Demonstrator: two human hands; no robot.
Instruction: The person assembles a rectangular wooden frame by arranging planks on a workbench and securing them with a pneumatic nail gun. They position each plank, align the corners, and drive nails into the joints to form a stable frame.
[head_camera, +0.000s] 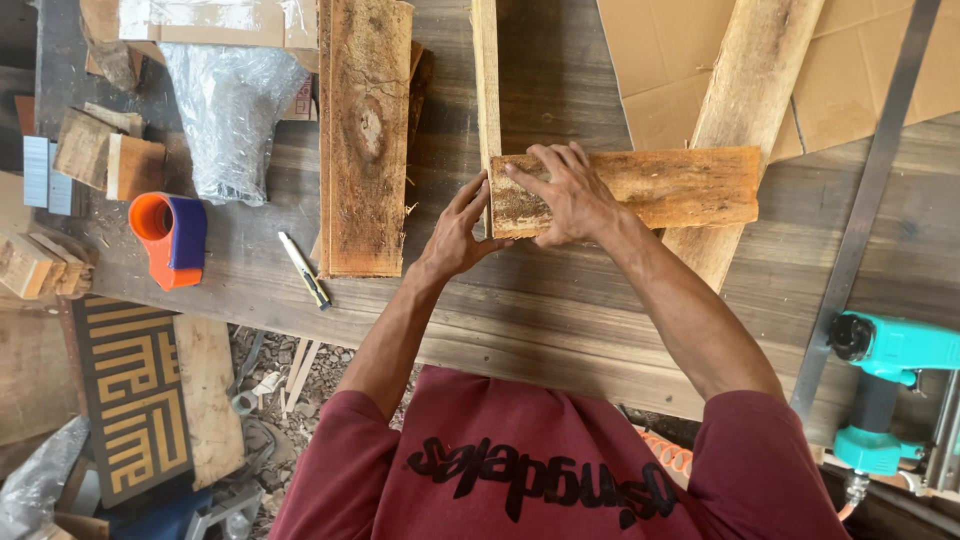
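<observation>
Plank (660, 185) lies crosswise, left-right; right hand (570, 195) flat atop, left hand (455, 235) touching end.

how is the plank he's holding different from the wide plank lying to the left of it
The held plank lies crosswise on the workbench, while the wide plank runs lengthwise, away from the person. The held plank is narrower and more orange; the wide plank is browner with a pale knot. The right hand presses the held plank and the left hand touches its end; the wide plank lies untouched. Both are rough, weathered wood.

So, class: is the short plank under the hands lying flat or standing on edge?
Flat: the short plank shows its broad face, right hand pressing on it.
</observation>
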